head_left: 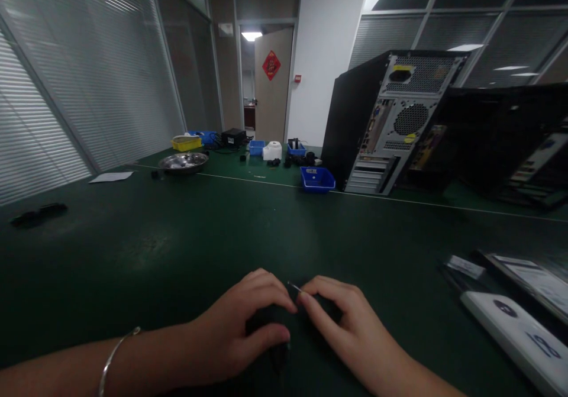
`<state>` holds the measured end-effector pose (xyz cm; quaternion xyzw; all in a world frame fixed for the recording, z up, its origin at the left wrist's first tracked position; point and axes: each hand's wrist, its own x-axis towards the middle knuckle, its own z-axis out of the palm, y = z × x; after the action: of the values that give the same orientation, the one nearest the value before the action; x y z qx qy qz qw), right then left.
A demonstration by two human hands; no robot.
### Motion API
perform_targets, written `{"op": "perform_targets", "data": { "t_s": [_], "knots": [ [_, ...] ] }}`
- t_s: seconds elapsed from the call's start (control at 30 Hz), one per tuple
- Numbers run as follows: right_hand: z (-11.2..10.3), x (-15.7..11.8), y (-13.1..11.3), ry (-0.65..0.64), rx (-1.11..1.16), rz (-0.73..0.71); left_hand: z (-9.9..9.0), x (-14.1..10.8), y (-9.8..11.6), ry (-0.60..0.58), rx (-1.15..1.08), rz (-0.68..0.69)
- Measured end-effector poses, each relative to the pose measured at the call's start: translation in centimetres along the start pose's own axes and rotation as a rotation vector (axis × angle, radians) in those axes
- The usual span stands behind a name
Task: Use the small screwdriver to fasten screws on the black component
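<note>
Low over the green table (213,231), my two hands are close together at the front. Between thumb and forefinger, my right hand (350,320) pinches a thin, short metal piece (293,286) whose light tip points up and left. My left hand (248,326) is curled just beside it, its fingertips almost at the right hand's fingers. A small dark object (279,358) shows under the left thumb; its kind is hidden by the hand and the dim light.
At right lie a white box-like item (510,332) and a flat device (532,278). Behind stands a black computer tower (355,119) beside a blue tray (317,189). Farther back are a metal bowl (183,163), a yellow tray (186,145) and a paper sheet (110,177).
</note>
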<state>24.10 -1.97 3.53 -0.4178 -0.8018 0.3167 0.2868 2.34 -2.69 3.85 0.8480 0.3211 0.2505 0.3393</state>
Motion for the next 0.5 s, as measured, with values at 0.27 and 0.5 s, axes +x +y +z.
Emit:
{"op": "perform_targets", "data": {
  "t_s": [0.27, 0.5],
  "knots": [
    [-0.5, -0.2, -0.6, -0.182, -0.042, 0.012, 0.3, 0.4, 1.0, -0.094, 0.384, -0.102],
    [-0.2, -0.5, -1.2, -0.301, -0.224, -0.046, 0.7, 0.3, 1.6, -0.131, 0.435, -0.094]
  ]
}}
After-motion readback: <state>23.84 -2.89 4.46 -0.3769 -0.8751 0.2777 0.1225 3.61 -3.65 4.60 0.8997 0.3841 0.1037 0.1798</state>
